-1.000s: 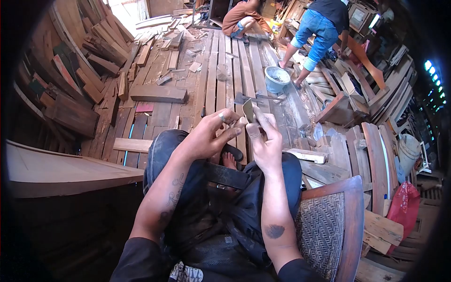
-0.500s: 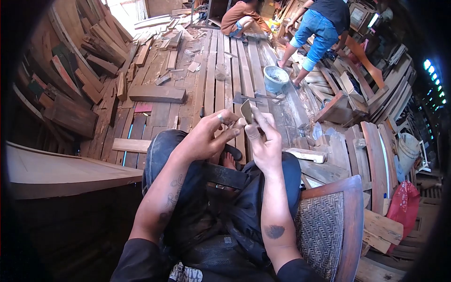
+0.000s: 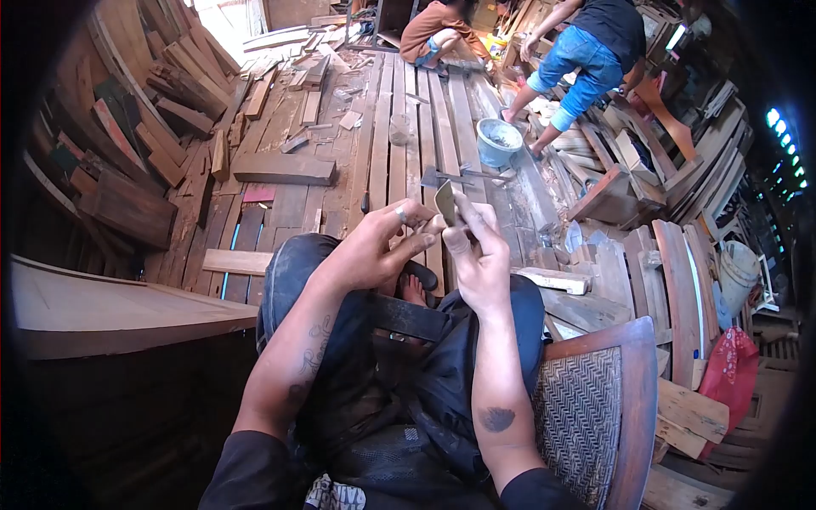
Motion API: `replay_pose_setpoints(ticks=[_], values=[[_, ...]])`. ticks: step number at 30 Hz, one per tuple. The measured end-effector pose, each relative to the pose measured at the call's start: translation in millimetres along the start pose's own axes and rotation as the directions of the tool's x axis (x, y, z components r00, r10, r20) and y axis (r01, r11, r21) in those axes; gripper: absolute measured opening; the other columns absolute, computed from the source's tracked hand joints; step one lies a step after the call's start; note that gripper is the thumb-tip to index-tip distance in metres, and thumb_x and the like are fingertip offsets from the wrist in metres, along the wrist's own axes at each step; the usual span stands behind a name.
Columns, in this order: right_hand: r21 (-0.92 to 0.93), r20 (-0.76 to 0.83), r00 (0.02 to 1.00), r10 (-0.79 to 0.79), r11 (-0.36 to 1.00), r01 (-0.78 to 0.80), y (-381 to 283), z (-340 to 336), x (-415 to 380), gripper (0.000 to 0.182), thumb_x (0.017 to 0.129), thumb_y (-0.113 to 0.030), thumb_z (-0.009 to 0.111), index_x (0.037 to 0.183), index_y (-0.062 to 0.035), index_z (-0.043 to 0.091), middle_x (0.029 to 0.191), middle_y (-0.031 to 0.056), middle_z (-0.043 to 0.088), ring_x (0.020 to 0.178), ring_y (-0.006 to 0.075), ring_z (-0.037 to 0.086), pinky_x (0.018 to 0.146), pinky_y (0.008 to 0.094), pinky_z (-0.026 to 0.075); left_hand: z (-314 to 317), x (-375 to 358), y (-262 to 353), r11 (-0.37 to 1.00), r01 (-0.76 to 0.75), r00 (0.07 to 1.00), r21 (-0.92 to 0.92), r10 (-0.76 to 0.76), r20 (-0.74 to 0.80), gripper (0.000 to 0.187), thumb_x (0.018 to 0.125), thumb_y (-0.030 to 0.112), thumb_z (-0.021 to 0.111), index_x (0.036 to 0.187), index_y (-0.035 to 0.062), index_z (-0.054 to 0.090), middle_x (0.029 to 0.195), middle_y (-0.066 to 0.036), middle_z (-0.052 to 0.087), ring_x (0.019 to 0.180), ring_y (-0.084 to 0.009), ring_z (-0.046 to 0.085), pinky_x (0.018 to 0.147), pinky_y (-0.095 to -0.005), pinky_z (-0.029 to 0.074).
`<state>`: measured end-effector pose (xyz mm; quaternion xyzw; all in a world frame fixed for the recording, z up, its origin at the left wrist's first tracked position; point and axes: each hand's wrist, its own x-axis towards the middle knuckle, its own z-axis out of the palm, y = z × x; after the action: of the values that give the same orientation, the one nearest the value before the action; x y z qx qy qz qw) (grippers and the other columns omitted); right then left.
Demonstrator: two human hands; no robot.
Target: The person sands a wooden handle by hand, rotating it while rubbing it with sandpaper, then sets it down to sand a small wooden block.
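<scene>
My right hand pinches a small, thin, flat tan piece between thumb and fingers, its rounded end pointing up. It looks like a scrap of folded sandpaper, though its surface is too small to be sure. Close against it on the left, my left hand, with a ring on one finger, has its thumb and fingertips drawn together. Whatever those fingertips grip is hidden. Both hands meet above my knees, in front of a dark bar between my legs.
A woven-backed chair part stands at my right. At left is a pale board. A hammer-like tool and a thick beam lie on the plank floor, near a bucket. Two people work beyond; stacked wood lines both sides.
My hands and the flat piece stay almost in place. In the background, the standing person in jeans has shifted slightly to the right.
</scene>
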<state>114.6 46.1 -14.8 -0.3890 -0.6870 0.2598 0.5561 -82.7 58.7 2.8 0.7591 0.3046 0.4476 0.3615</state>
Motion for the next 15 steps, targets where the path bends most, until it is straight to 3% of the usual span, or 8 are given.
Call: replay_pose_setpoints(ticks=[2, 5, 6, 9, 13, 15], values=[[-0.002, -0.020, 0.999, 0.051, 0.999, -0.051, 10, 0, 0, 0.053, 0.099, -0.036, 0.071, 0.142, -0.0056, 0.063, 0.116, 0.0100, 0.063, 0.104, 0.0184, 0.062, 0.087, 0.0308, 0.050, -4, 1, -1, 1.000, 0.007, 1.000, 0.031, -0.008, 0.026, 0.026, 0.096, 0.013, 0.071, 0.117, -0.0011, 0.063, 0.101, -0.015, 0.070, 0.095, -0.0243, 0.067, 0.088, -0.0367, 0.051], [0.024, 0.053, 0.997, -0.057, 0.998, 0.056, -13, -3, 2, 0.053, 0.099, -0.035, 0.071, 0.142, -0.0046, 0.062, 0.116, 0.0105, 0.063, 0.104, 0.0190, 0.062, 0.090, 0.0317, 0.049, -1, 3, -8, 0.999, -0.025, 1.000, 0.043, 0.024, 0.017, 0.024, 0.099, 0.018, 0.069, 0.115, 0.0007, 0.064, 0.101, -0.014, 0.069, 0.096, -0.0231, 0.067, 0.084, -0.0362, 0.051], [0.042, 0.058, 0.998, -0.010, 0.999, 0.008, -18, -3, 1, 0.053, 0.099, -0.035, 0.071, 0.142, -0.0041, 0.062, 0.115, 0.0105, 0.064, 0.105, 0.0193, 0.062, 0.090, 0.0320, 0.050, 0, 1, -9, 0.998, -0.036, 0.999, 0.043, 0.035, 0.003, 0.024, 0.100, 0.020, 0.069, 0.114, 0.0017, 0.064, 0.101, -0.014, 0.069, 0.096, -0.0225, 0.067, 0.082, -0.0360, 0.052], [-0.028, -0.021, 0.999, 0.024, 0.999, -0.025, 4, 1, 2, 0.055, 0.099, -0.037, 0.071, 0.142, -0.0056, 0.062, 0.116, 0.0099, 0.063, 0.102, 0.0178, 0.063, 0.086, 0.0304, 0.050, -2, 2, -3, 0.999, 0.004, 1.000, 0.046, -0.005, 0.019, 0.024, 0.100, 0.020, 0.069, 0.114, 0.0019, 0.064, 0.102, -0.013, 0.069, 0.095, -0.0232, 0.068, 0.082, -0.0366, 0.052], [0.069, 0.051, 0.997, -0.054, 0.996, 0.050, -15, -2, 0, 0.050, 0.100, -0.032, 0.071, 0.142, -0.0058, 0.063, 0.115, 0.0095, 0.063, 0.102, 0.0174, 0.062, 0.089, 0.0304, 0.050, -4, 2, 3, 0.998, 0.043, 0.998, 0.050, -0.045, 0.039, 0.022, 0.096, 0.014, 0.070, 0.111, -0.0012, 0.064, 0.101, -0.016, 0.069, 0.095, -0.0252, 0.067, 0.086, -0.0366, 0.051], [0.062, 0.030, 0.999, 0.011, 0.998, -0.013, -11, 1, -1, 0.051, 0.100, -0.034, 0.071, 0.142, -0.0064, 0.063, 0.113, 0.0087, 0.063, 0.100, 0.0162, 0.061, 0.088, 0.0300, 0.049, -3, 0, 3, 0.998, 0.033, 0.999, 0.052, -0.033, 0.017, 0.021, 0.097, 0.015, 0.070, 0.109, -0.0010, 0.063, 0.099, -0.017, 0.069, 0.095, -0.0257, 0.067, 0.086, -0.0369, 0.051]])
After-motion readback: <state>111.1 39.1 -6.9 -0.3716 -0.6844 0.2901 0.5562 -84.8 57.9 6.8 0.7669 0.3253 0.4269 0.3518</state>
